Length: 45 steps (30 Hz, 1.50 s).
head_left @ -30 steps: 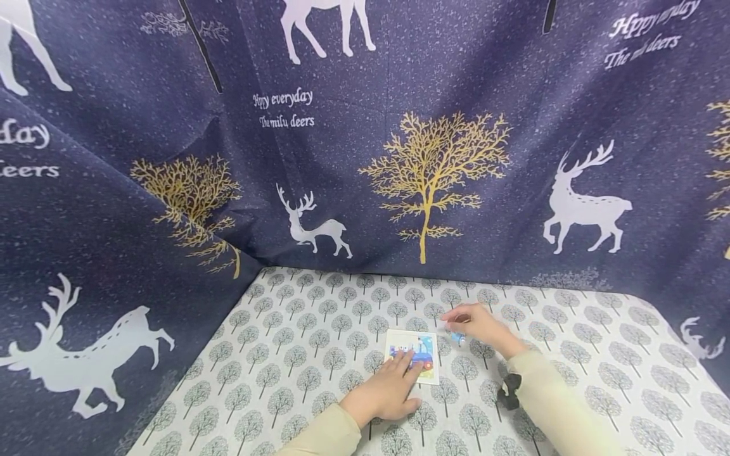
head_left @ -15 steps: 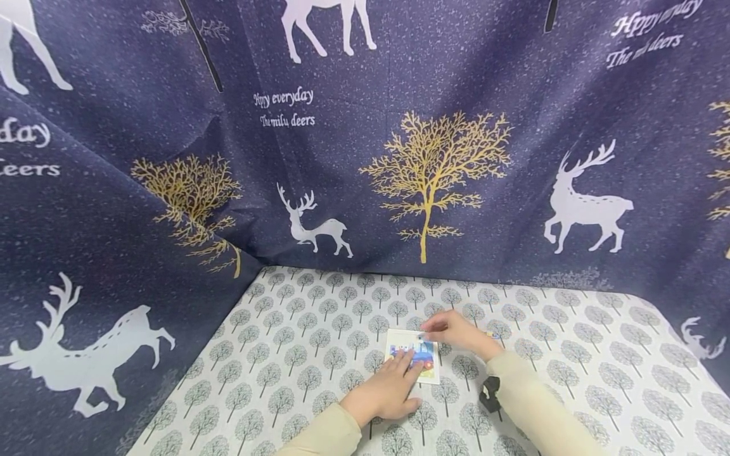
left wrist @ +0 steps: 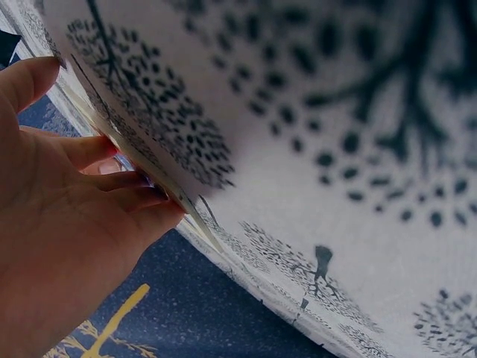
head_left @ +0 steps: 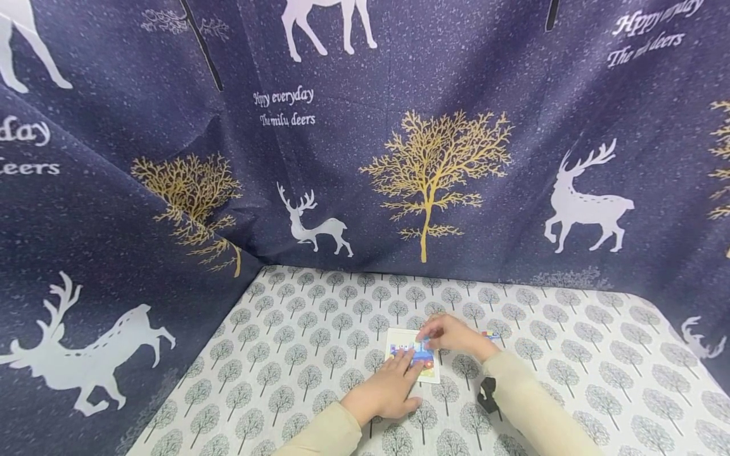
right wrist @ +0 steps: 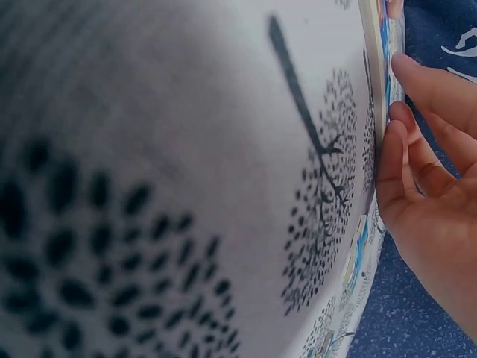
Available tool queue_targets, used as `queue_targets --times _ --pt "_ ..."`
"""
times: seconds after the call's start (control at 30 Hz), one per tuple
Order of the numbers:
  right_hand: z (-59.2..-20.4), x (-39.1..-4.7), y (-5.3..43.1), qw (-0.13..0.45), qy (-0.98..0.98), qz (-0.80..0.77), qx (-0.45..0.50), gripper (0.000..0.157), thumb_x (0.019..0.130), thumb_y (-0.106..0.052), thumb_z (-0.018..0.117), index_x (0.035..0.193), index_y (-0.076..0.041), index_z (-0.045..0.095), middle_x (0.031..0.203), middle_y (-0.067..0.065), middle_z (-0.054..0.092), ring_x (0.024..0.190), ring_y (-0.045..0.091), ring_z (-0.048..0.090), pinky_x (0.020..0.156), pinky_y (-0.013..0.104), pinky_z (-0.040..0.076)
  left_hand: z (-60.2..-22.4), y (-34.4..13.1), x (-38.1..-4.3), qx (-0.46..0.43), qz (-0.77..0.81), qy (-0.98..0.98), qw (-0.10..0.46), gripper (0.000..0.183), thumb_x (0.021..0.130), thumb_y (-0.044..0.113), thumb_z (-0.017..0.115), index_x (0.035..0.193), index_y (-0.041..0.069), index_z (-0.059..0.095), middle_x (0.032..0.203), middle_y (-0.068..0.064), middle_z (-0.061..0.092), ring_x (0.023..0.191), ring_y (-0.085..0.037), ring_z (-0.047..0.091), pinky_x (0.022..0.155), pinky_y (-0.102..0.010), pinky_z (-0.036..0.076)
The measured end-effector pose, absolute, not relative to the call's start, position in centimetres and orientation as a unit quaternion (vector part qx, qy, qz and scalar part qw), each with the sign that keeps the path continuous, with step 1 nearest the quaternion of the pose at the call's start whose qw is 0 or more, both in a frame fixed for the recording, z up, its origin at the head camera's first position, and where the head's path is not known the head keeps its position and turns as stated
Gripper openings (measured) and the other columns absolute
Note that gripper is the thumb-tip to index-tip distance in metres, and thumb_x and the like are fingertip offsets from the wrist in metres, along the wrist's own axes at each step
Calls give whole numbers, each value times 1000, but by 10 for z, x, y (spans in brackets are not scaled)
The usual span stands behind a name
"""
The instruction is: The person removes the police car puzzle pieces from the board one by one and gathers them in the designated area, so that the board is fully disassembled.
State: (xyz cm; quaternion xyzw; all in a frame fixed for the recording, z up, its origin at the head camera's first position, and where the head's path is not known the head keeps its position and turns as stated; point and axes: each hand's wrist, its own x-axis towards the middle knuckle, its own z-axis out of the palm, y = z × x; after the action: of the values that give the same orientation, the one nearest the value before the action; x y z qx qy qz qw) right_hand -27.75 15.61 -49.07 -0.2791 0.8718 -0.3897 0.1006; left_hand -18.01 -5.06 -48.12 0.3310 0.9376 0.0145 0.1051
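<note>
A small picture puzzle board (head_left: 430, 375) with a white border and a blue vehicle lies on the cloth. My left hand (head_left: 383, 387) rests over its lower left part, fingers spread out; in the left wrist view the fingertips of that hand (left wrist: 74, 209) touch the board. At the board's upper right, my right hand (head_left: 454, 335) has thumb and fingertips drawn together on a small puzzle piece, which the fingers mostly hide. From the right wrist view, this hand (right wrist: 440, 171) meets the board's surface (right wrist: 378, 82) with thumb and fingers bent.
Another colourful loose piece (head_left: 490, 335) lies on the cloth right of the board, partly behind my right wrist. White tree-print cloth (head_left: 319, 380) covers the table. A dark blue curtain (head_left: 353, 152) with deer and trees hangs behind and at the left.
My right hand has carried the puzzle piece left from beside the board onto its upper right part, and shifted slightly there since. The left hand has stayed in place.
</note>
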Motion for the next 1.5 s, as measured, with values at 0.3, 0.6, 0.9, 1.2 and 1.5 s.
queue_targets --times 0.3,0.6,0.9,1.2,1.5 --pt "-490 -277 157 102 874 -374 -292 19 78 -7 74 97 -8 75 104 2 61 90 17 55 83 28 49 -479 -51 -179 335 12 937 101 70 95 48 52 152 12 30 157 -15 21 144 -31 21 115 -40 26" --pt "-489 -274 156 109 874 -388 -271 21 75 -3 74 95 -11 74 101 1 60 90 19 54 81 38 49 -482 -51 -180 335 11 937 102 69 95 47 52 151 13 30 157 -14 22 144 -31 21 115 -40 27" --pt "-486 -274 157 110 868 -399 -275 23 77 0 72 98 -9 73 95 6 60 80 16 53 75 33 48 -482 -51 -180 332 10 938 101 70 95 48 51 152 13 29 158 -13 21 144 -31 21 115 -40 27" --pt "-490 -275 157 111 862 -428 -248 37 76 4 72 112 -4 66 97 7 62 85 20 57 72 31 51 -483 -51 -180 328 9 939 105 70 95 49 51 152 14 29 158 -13 21 145 -30 20 115 -40 26" --pt "-493 -277 159 105 858 -437 -247 30 79 1 70 109 -3 67 96 8 66 83 18 59 70 29 53 -479 -50 -178 329 14 939 104 70 95 47 51 151 12 30 157 -14 22 144 -31 21 115 -40 26"
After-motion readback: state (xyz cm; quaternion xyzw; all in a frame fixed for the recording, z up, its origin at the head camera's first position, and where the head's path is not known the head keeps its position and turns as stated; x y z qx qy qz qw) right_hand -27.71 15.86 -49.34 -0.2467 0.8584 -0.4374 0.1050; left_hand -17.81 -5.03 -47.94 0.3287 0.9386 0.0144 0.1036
